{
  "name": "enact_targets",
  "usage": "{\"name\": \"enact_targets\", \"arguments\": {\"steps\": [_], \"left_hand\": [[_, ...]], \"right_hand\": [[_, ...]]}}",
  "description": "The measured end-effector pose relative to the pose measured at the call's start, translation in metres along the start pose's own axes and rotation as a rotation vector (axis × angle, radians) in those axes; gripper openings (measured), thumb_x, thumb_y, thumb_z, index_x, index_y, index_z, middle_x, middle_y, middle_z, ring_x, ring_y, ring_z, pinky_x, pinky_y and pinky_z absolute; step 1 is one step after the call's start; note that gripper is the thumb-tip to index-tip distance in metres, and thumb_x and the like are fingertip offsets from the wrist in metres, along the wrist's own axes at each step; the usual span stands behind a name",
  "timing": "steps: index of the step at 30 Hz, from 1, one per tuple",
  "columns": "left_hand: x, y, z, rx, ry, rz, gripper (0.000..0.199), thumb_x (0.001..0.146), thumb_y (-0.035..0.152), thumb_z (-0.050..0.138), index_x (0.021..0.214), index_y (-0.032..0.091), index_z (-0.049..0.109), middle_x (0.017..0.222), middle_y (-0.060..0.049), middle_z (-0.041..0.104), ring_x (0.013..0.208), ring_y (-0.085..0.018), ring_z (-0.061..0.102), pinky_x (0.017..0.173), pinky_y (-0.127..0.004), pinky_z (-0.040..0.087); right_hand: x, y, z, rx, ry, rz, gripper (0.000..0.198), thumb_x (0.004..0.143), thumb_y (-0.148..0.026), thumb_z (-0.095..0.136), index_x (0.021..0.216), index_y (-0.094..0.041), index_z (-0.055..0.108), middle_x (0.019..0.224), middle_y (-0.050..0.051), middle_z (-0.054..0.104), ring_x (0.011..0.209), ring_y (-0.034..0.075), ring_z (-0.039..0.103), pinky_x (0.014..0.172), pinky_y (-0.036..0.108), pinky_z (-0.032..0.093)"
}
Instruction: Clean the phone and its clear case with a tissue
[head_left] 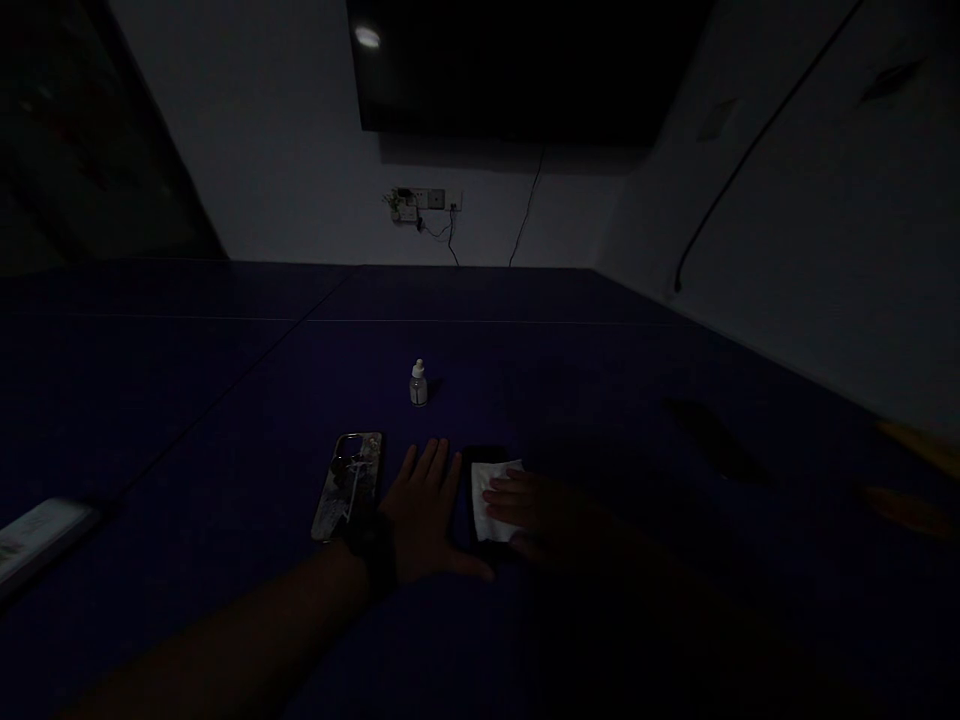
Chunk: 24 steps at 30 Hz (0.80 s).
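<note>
My left hand (424,510) lies flat with its fingers spread, between a phone case and a dark phone. Its thumb reaches toward the phone's lower edge. The phone case (349,485), patterned with a round-cornered camera opening, rests left of that hand, and a dark wristband partly overlaps its lower corner. Under my right hand (525,505) a white tissue (487,510) covers much of the dark phone (474,453). The right fingers stretch flat across the tissue; deep shadow obscures the rest of that hand. Beyond my left hand stands a small dropper bottle (418,388) with a white top.
The room is very dim. On the blue table (450,340), a dark flat object (712,437) lies at right and a pale box-like object (45,535) at far left. Wall sockets (431,200) with cables sit below a large screen (525,70).
</note>
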<state>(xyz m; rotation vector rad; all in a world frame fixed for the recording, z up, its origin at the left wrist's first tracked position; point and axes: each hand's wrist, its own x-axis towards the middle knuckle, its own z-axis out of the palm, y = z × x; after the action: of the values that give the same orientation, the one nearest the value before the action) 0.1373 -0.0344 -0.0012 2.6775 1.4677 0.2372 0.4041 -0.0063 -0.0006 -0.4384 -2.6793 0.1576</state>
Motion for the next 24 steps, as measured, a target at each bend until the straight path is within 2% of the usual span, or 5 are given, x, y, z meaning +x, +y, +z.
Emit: {"name": "enact_targets", "arguments": {"steps": [5, 8, 12, 18, 24], "left_hand": [[0.001, 0.002, -0.002, 0.014, -0.019, -0.022, 0.142, 0.056, 0.104, 0.029, 0.154, 0.001, 0.023, 0.160, -0.031, 0.016, 0.150, -0.046, 0.014, 0.119, -0.062, 0.012], [0.002, 0.004, -0.003, 0.025, -0.028, -0.018, 0.143, 0.056, 0.105, 0.028, 0.154, 0.000, 0.023, 0.160, -0.031, 0.016, 0.150, -0.046, 0.013, 0.119, -0.062, 0.012], [0.002, 0.004, -0.003, 0.031, -0.025, -0.024, 0.143, 0.055, 0.105, 0.028, 0.155, 0.002, 0.022, 0.160, -0.031, 0.017, 0.150, -0.047, 0.014, 0.119, -0.062, 0.012], [0.001, 0.004, 0.000, 0.045, -0.019, -0.026, 0.137, 0.061, 0.102, 0.030, 0.155, 0.003, 0.022, 0.160, -0.030, 0.017, 0.150, -0.046, 0.013, 0.119, -0.061, 0.012], [0.001, 0.005, -0.001, 0.054, -0.022, -0.039, 0.134, 0.063, 0.101, 0.032, 0.153, 0.002, 0.027, 0.160, -0.030, 0.018, 0.150, -0.045, 0.014, 0.120, -0.059, 0.011]], "right_hand": [[0.002, 0.003, -0.001, -0.114, 0.036, 0.125, 0.036, 0.100, -0.025, 0.047, 0.133, -0.018, 0.060, 0.137, 0.012, 0.062, 0.131, 0.024, 0.055, 0.115, 0.049, 0.039], [0.001, 0.004, 0.000, -0.097, 0.044, 0.082, 0.034, 0.100, -0.024, 0.048, 0.131, -0.019, 0.061, 0.132, 0.011, 0.067, 0.130, 0.022, 0.056, 0.116, 0.050, 0.036], [0.010, -0.004, 0.005, -0.050, -0.045, 0.007, 0.046, 0.098, -0.034, 0.052, 0.139, -0.013, 0.053, 0.142, 0.014, 0.058, 0.139, 0.025, 0.046, 0.119, 0.051, 0.033], [0.006, 0.000, 0.003, -0.112, 0.003, 0.113, 0.043, 0.100, -0.030, 0.048, 0.142, -0.017, 0.053, 0.143, 0.013, 0.057, 0.138, 0.024, 0.047, 0.117, 0.050, 0.035], [0.016, -0.006, 0.011, 0.012, -0.101, 0.024, 0.056, 0.097, -0.038, 0.055, 0.148, -0.016, 0.045, 0.149, 0.014, 0.050, 0.143, 0.026, 0.040, 0.119, 0.051, 0.030]]}}
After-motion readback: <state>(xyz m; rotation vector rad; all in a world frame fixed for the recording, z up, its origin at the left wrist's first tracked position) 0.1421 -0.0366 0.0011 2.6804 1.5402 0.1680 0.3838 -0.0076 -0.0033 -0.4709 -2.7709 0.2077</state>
